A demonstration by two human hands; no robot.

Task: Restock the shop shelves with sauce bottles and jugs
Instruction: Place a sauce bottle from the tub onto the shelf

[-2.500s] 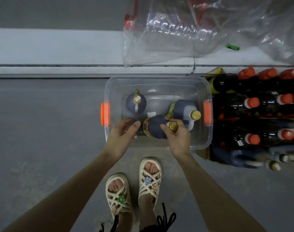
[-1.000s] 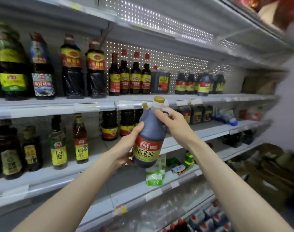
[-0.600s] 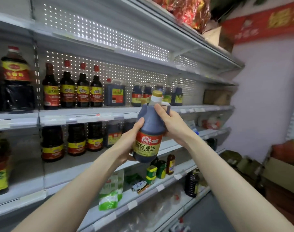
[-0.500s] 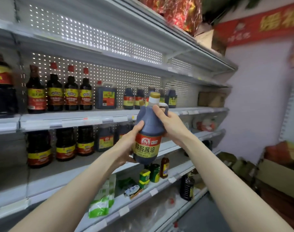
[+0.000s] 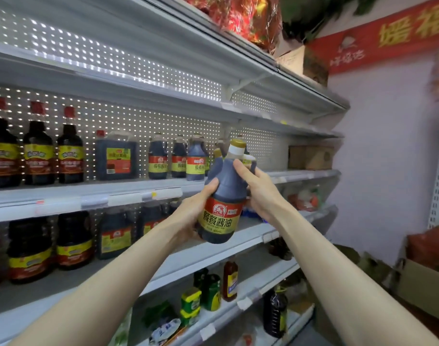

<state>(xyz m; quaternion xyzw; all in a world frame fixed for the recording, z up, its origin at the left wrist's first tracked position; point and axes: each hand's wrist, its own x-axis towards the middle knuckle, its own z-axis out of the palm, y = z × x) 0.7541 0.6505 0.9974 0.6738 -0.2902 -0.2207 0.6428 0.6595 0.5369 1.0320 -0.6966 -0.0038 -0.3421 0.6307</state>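
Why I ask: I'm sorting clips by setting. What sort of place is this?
Probably a small grocery shop. Tiered metal shelves hold rows of matching sauce bottles, price-tag strips line the shelf edges, and the left hand and right hand hold another soy sauce jug up to them.

Both bare arms stretch forward and up; the left hand (image 5: 188,217) cups the bottle (image 5: 224,193) low down, the right hand (image 5: 262,193) grips its shoulder.

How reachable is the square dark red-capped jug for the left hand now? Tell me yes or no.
Probably not yet: the left hand holds the lower body of the dark yellow-labelled sauce bottle. Nothing stands before the square dark jug, so a freed hand should get there.
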